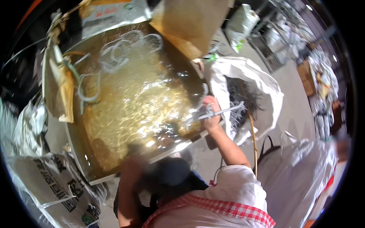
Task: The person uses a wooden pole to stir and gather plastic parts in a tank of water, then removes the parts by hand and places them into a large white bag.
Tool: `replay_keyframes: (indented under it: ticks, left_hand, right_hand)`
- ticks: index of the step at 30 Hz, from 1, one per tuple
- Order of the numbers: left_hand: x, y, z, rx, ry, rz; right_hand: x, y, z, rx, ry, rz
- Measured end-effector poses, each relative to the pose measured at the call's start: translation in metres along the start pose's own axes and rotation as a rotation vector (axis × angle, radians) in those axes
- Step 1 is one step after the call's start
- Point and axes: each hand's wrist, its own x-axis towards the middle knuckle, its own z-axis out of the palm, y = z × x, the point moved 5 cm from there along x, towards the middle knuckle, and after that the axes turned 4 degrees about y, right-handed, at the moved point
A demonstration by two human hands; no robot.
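A big metal tank point(76, 152) holds yellow-brown water with pale loops of tubing point(114, 53) floating at its far side. My right hand point(211, 114) is over the tank's right rim, shut on a bundle of wet grey strips point(228, 111) that stick out toward a white sack. My left hand point(131, 167) is blurred at the near rim of the tank. A dark blurred shape point(171, 173) lies next to it; whether the hand holds it is unclear.
A large open white sack point(266, 81) with dark strips inside stands right of the tank. A thin bamboo stick point(253, 136) leans beside it. Printed white bags point(49, 182) lie at lower left, brown cardboard point(186, 26) hangs over the far rim, and another white bag point(304, 167) sits lower right.
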Motion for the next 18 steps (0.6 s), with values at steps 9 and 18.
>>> replay_keyframes:
  ticks: [9,18]
  left_hand:
    - [-0.001,-0.029,0.053,-0.19,0.243,0.159]
    - [0.003,-0.036,0.07,-0.133,0.133,0.002]
  right_hand:
    - [-0.008,0.063,-0.274,-1.463,-0.139,0.711]
    - [-0.21,0.049,-0.381,-1.333,-0.119,1.145]
